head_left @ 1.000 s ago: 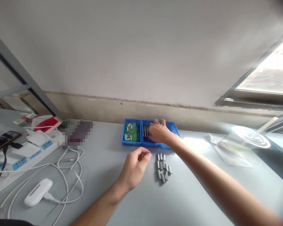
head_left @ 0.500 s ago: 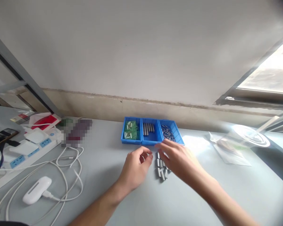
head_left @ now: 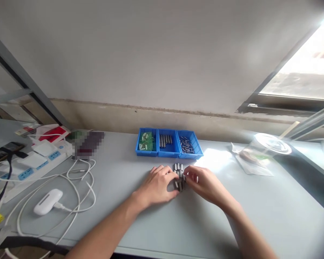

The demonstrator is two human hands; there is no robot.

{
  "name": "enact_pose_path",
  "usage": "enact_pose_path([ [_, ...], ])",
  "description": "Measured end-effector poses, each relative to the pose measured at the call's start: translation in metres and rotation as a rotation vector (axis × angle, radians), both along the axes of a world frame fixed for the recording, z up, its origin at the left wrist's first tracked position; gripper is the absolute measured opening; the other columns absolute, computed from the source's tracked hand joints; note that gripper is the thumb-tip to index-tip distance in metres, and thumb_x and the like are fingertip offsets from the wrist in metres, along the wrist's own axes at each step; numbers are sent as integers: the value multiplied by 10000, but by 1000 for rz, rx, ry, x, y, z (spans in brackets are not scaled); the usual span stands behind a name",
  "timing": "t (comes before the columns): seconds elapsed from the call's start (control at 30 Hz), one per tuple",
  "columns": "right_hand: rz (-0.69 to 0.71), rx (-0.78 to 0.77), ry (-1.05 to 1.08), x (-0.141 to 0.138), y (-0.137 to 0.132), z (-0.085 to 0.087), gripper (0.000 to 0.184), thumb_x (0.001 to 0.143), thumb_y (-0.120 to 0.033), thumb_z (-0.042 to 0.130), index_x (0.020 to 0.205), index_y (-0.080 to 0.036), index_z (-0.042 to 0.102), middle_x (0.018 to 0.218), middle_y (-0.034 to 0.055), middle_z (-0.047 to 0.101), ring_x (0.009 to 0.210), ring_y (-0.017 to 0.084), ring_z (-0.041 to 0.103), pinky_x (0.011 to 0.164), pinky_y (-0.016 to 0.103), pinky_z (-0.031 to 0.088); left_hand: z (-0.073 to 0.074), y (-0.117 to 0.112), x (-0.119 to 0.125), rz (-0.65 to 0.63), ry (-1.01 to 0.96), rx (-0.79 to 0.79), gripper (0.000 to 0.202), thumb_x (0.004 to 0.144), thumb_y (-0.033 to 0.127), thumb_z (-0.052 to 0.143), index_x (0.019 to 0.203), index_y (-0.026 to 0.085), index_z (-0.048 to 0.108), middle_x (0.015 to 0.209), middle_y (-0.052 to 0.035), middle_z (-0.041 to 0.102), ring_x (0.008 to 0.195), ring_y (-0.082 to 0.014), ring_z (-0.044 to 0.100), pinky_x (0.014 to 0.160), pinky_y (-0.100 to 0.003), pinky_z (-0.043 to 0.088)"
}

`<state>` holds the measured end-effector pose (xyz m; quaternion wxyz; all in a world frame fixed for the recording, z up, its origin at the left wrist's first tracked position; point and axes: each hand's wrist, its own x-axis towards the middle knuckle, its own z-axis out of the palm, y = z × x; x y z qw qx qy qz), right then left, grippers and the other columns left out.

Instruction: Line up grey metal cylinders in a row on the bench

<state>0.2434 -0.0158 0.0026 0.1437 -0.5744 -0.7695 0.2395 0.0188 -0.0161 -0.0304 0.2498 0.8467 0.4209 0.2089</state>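
Note:
A small cluster of grey metal pieces [head_left: 178, 171] lies on the grey table [head_left: 205, 223], in front of three blue bins. My left hand [head_left: 158, 184] rests palm down, its fingertips against the left side of the cluster. On the right side of the cluster, my right hand [head_left: 202, 182] has its fingers curled in against the pieces. Whether it holds one is hidden by the fingers. The left bin [head_left: 146, 141] holds green circuit boards, the middle bin [head_left: 166, 141] grey rods, and the right bin [head_left: 189, 144] small metal pins.
A white power strip [head_left: 29, 169] with plugs, looping white cables [head_left: 78, 180] and a white oval device [head_left: 48, 201] lie at the left. A clear plastic bag and lidded cup [head_left: 259, 153] sit at the right under the window. The wall is close behind the bins.
My right hand has drawn back from the middle bin to the grey pieces. My left hand has moved right and flattened against the pile. The view has tilted slightly.

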Motion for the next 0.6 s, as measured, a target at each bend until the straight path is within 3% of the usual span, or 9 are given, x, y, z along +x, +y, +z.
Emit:
enact_pose_path([
  [0.17, 129, -190, 67, 4, -10, 4, 104, 855, -220, 595, 915, -232, 680, 717, -32, 659, 615, 134, 538, 582, 271, 404, 2, -2, 1, -26, 22, 11, 274, 847, 350, 781, 1085, 237, 704, 1061, -30, 696, 1008, -240, 616, 880, -379, 426],
  [0.47, 72, -174, -15, 13, -8, 1, 199, 872, -309, 653, 1063, -283, 704, 827, -30, 707, 647, 142, 597, 615, 280, 436, 1, -4, 5, -65, 57, 18, 329, 877, 405, 807, 1142, 240, 705, 1069, -45, 701, 989, -246, 632, 863, -366, 419],
  [0.6, 53, -196, -9, 23, -5, -6, 355, 869, -385, 694, 1214, -305, 666, 884, -18, 713, 671, 157, 620, 637, 299, 469, 0, -3, 8, -79, 88, 37, 343, 883, 430, 811, 1144, 228, 715, 1071, -53, 708, 994, -255, 642, 872, -371, 426],
])
